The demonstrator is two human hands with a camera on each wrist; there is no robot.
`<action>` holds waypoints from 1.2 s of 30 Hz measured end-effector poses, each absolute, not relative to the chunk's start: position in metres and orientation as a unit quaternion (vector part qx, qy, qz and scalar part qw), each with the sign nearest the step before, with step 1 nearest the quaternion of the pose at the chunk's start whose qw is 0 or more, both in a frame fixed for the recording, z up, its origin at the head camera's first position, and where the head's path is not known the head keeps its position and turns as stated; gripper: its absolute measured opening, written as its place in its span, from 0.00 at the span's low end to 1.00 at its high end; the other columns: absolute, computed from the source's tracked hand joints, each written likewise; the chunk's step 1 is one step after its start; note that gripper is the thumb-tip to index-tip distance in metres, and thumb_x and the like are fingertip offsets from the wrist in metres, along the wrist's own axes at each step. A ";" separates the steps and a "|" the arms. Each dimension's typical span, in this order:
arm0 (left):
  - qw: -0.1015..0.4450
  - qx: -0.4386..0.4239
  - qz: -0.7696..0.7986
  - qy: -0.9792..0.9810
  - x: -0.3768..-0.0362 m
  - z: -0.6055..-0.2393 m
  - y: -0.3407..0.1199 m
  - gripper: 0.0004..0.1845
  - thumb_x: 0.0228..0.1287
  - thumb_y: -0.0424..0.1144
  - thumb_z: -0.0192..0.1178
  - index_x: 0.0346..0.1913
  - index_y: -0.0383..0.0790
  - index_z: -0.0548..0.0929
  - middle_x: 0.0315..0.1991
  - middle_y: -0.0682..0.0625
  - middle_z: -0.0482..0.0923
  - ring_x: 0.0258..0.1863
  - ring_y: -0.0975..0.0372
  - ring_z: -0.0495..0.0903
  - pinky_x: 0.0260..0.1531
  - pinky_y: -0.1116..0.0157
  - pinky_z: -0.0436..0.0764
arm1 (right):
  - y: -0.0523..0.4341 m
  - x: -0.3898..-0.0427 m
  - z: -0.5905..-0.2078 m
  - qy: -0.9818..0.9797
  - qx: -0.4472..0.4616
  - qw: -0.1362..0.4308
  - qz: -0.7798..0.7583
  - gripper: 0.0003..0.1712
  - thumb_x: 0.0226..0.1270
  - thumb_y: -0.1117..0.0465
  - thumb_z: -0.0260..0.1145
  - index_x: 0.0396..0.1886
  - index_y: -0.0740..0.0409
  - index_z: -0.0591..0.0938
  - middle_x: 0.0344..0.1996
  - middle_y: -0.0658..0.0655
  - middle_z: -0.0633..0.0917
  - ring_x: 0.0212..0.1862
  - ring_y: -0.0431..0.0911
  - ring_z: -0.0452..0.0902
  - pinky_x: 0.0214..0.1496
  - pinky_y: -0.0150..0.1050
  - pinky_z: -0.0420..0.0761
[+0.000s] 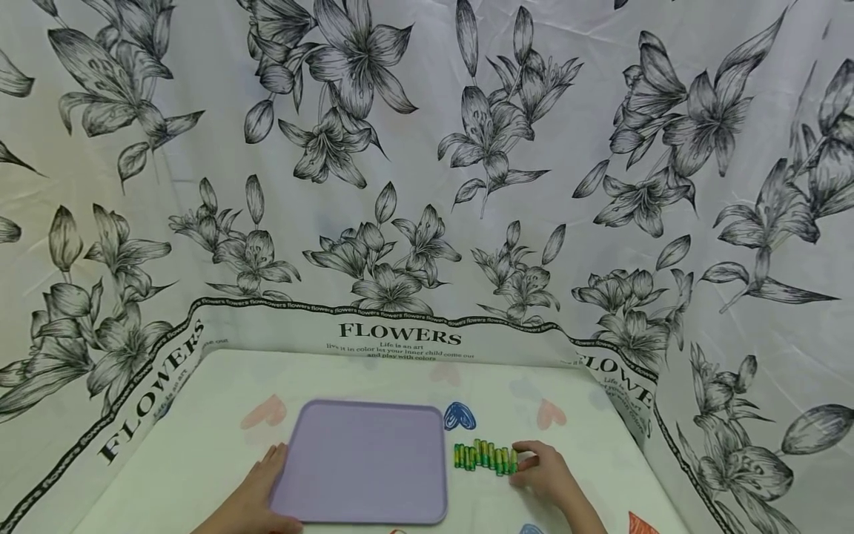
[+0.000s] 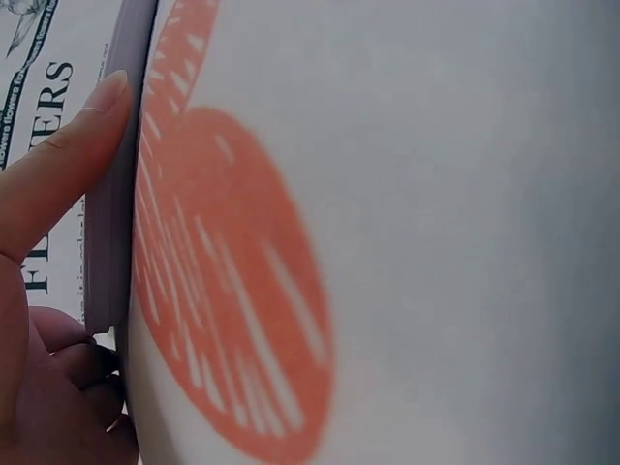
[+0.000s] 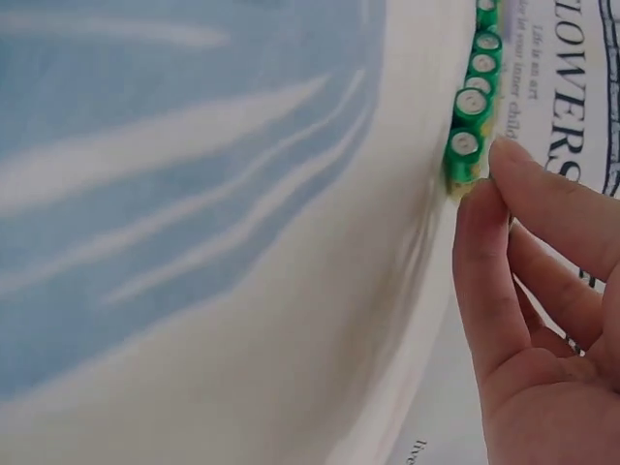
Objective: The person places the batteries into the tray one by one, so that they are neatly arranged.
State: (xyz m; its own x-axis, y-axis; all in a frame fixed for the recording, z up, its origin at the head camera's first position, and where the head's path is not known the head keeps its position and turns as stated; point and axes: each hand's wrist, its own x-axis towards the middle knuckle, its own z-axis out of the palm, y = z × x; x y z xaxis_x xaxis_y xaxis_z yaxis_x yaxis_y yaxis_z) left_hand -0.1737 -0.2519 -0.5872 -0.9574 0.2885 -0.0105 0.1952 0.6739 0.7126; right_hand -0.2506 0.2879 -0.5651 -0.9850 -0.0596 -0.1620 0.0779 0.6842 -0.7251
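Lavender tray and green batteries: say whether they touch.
Apart: the head view shows white tablecloth between the lavender tray and the nearest green battery.

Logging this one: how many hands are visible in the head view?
2. The left hand is at the left edge of the purple tray; the right hand is at the right end of the green batteries.

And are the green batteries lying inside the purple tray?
No, the batteries lie in a row on the white cloth, beside the tray.
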 end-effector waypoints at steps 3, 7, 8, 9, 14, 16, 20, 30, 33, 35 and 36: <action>0.080 0.129 0.379 0.913 -0.174 -0.585 -0.252 0.69 0.47 0.55 0.78 0.74 0.15 0.45 0.75 0.18 0.41 0.73 0.23 0.39 0.68 0.29 0.42 | 0.286 -0.250 -0.561 0.908 -0.013 0.083 -0.411 0.36 0.47 0.64 0.82 0.60 0.63 0.81 0.46 0.56 0.87 0.38 0.43 0.82 0.35 0.40 0.79; 0.093 0.127 0.379 0.912 -0.176 -0.586 -0.254 0.68 0.47 0.54 0.78 0.74 0.15 0.45 0.74 0.18 0.42 0.72 0.23 0.39 0.63 0.24 0.48 | 0.282 -0.250 -0.554 0.900 -0.032 0.084 -0.425 0.36 0.49 0.63 0.82 0.61 0.63 0.81 0.48 0.58 0.87 0.39 0.43 0.83 0.35 0.39 0.79; 0.093 0.124 0.381 0.912 -0.176 -0.587 -0.255 0.68 0.47 0.53 0.79 0.74 0.15 0.45 0.74 0.18 0.42 0.73 0.23 0.39 0.63 0.25 0.48 | 0.280 -0.250 -0.553 0.899 -0.037 0.085 -0.428 0.36 0.50 0.63 0.82 0.61 0.64 0.80 0.48 0.58 0.87 0.39 0.42 0.83 0.34 0.39 0.79; 0.091 0.125 0.380 0.912 -0.176 -0.589 -0.256 0.68 0.47 0.53 0.78 0.74 0.15 0.45 0.75 0.18 0.42 0.72 0.23 0.40 0.63 0.24 0.49 | 0.278 -0.250 -0.551 0.898 -0.042 0.085 -0.430 0.37 0.50 0.62 0.81 0.62 0.64 0.80 0.48 0.59 0.87 0.39 0.43 0.84 0.34 0.39 0.79; 0.076 0.124 0.377 0.915 -0.175 -0.597 -0.258 0.67 0.47 0.52 0.79 0.75 0.16 0.47 0.74 0.18 0.43 0.72 0.22 0.42 0.62 0.25 0.52 | 0.268 -0.251 -0.543 0.890 -0.069 0.075 -0.445 0.37 0.52 0.63 0.80 0.62 0.66 0.79 0.50 0.61 0.86 0.41 0.44 0.85 0.35 0.38 0.82; 0.068 0.126 0.370 0.918 -0.174 -0.599 -0.257 0.66 0.46 0.51 0.79 0.74 0.16 0.48 0.74 0.18 0.44 0.71 0.22 0.44 0.62 0.26 0.54 | 0.264 -0.250 -0.539 0.887 -0.074 0.073 -0.449 0.37 0.52 0.64 0.80 0.63 0.66 0.79 0.51 0.62 0.85 0.41 0.44 0.85 0.35 0.38 0.82; 0.064 0.129 0.359 0.922 -0.175 -0.599 -0.256 0.65 0.46 0.52 0.79 0.74 0.16 0.49 0.74 0.19 0.46 0.72 0.23 0.47 0.63 0.29 0.55 | 0.256 -0.249 -0.533 0.887 -0.078 0.069 -0.450 0.36 0.53 0.63 0.80 0.63 0.64 0.79 0.55 0.62 0.84 0.42 0.43 0.85 0.35 0.37 0.82; 0.063 0.137 0.379 0.913 -0.179 -0.596 -0.258 0.67 0.45 0.51 0.80 0.74 0.16 0.49 0.75 0.19 0.46 0.72 0.23 0.44 0.76 0.45 0.48 | 0.236 -0.249 -0.526 0.870 -0.113 0.060 -0.477 0.34 0.54 0.61 0.80 0.62 0.61 0.81 0.52 0.61 0.85 0.43 0.45 0.85 0.36 0.36 0.82; 0.070 0.126 0.382 0.913 -0.179 -0.595 -0.256 0.67 0.44 0.51 0.81 0.75 0.17 0.48 0.75 0.19 0.44 0.72 0.22 0.43 0.76 0.45 0.46 | 0.228 -0.251 -0.524 0.868 -0.114 0.063 -0.480 0.32 0.55 0.60 0.79 0.62 0.58 0.81 0.50 0.58 0.86 0.43 0.47 0.85 0.36 0.36 0.82; 0.093 0.108 0.392 0.909 -0.179 -0.594 -0.256 0.69 0.44 0.51 0.81 0.76 0.19 0.45 0.76 0.20 0.40 0.72 0.23 0.40 0.76 0.46 0.42 | 0.223 -0.252 -0.522 0.868 -0.119 0.062 -0.478 0.32 0.56 0.60 0.79 0.62 0.56 0.81 0.49 0.58 0.87 0.44 0.47 0.85 0.36 0.37 0.82; 0.109 0.098 0.391 0.908 -0.180 -0.593 -0.256 0.69 0.45 0.52 0.80 0.76 0.20 0.44 0.76 0.21 0.38 0.73 0.24 0.38 0.72 0.35 0.44 | 0.221 -0.253 -0.521 0.868 -0.121 0.061 -0.478 0.32 0.56 0.60 0.79 0.62 0.56 0.81 0.49 0.57 0.87 0.44 0.48 0.85 0.36 0.37 0.82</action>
